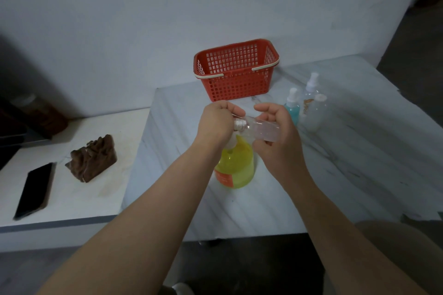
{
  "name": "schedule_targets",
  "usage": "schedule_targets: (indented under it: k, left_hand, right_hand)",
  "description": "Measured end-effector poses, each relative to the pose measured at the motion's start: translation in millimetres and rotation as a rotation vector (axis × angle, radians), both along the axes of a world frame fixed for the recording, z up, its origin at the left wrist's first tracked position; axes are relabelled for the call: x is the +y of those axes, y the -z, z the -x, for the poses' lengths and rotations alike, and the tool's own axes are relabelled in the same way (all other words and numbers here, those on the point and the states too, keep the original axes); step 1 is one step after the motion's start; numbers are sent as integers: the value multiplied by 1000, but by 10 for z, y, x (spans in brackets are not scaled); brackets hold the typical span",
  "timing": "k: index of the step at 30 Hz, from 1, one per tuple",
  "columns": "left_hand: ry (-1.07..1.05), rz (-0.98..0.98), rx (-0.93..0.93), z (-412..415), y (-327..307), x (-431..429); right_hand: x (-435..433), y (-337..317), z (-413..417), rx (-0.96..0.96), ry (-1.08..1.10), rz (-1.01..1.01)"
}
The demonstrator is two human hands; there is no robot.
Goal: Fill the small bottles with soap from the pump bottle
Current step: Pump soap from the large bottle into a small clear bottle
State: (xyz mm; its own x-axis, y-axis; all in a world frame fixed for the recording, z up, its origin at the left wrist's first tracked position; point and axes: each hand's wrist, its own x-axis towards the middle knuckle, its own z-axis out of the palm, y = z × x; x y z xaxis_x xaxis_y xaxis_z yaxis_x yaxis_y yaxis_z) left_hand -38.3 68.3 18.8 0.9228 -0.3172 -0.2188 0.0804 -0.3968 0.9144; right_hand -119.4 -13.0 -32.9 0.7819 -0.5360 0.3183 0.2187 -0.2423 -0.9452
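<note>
Two hands work above a marble worktop (335, 175): the right hand (275, 137) grips a small clear bottle (265, 130) held sideways, the left hand (215, 124) pinches its cap end, directly over the yellow pump bottle (238, 166). Three more small bottles (293, 109) stand to the right.

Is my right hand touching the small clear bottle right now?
Touching. The head view shows the right hand gripping the small clear bottle, its fingers curled round the body as the bottle lies sideways.

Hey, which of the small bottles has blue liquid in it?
The blue bottle just behind the right hand; the tall bottle, capped bottle and held bottle look clear.
</note>
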Motion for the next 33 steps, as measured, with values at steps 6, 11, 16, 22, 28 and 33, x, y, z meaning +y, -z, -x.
schedule_targets:
  k: [6,11,16,22,28,33]
  left_hand:
    - [11,5,25,16,-93,25]
    - [-61,32,41,12,-131,28]
    - [13,-10,14,36,-109,17]
    - [-10,-58,-55,-73,36,27]
    - [-4,-67,-99,-33,52,14]
    - [4,-96,-108,-28,65,9]
  right_hand:
    - [6,-36,21,-6,-13,1]
    - [-32,-1,3,28,14,18]
    - [-42,17,8,56,26,6]
    - [-67,39,5,57,32,13]
    - [-75,119,-15,92,17,-70]
    - [-62,140,-53,93,35,-63]
